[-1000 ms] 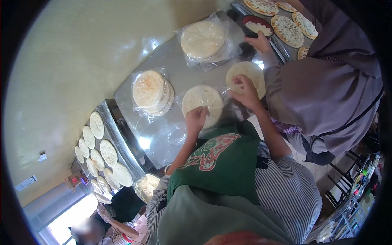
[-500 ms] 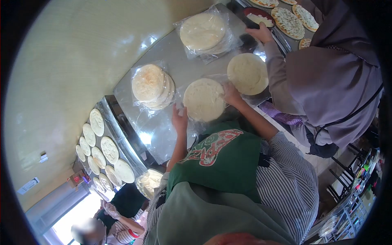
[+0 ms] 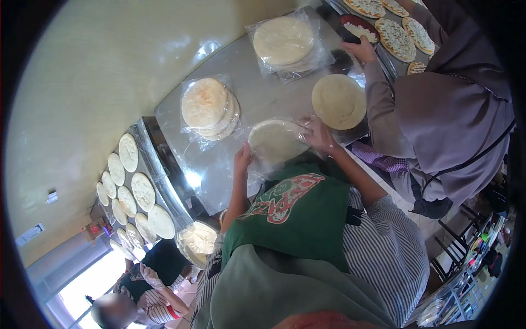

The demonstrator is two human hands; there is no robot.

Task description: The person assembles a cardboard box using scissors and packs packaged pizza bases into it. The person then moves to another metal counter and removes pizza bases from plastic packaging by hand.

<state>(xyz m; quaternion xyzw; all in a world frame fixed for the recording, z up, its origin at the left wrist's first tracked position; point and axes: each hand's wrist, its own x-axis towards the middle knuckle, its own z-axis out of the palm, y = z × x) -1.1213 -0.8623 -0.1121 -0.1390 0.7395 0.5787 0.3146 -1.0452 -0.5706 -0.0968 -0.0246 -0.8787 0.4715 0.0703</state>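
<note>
A round pale pizza base [image 3: 276, 141] is tilted up in front of my apron, with a clear plastic bag [image 3: 268, 164] around or over it. At its left edge, my left hand [image 3: 243, 159] is closed on the bagged base. My right hand [image 3: 319, 136] grips the far right edge, and clear film lies over its fingers. Another bare pizza base [image 3: 338, 102] lies flat to the right. A bagged stack of browned bases [image 3: 205, 104] is at the left, and a bagged stack of pale bases [image 3: 283, 41] sits farther back.
Loose plastic sheets [image 3: 211, 181] spread over the metal table [image 3: 164, 107]. On the left, a tray [image 3: 172, 208] carries several bases beside a bowl [image 3: 198, 241]. A co-worker's hand [image 3: 361, 50] holds a dark bowl [image 3: 359, 27] near topped pizzas [image 3: 395, 40]. Another person [image 3: 156, 279] stands lower left.
The pizza base between my hands has tilted up from flatter, and film now covers it and my right hand. My left hand has closed at its edge. The view has shifted slightly.
</note>
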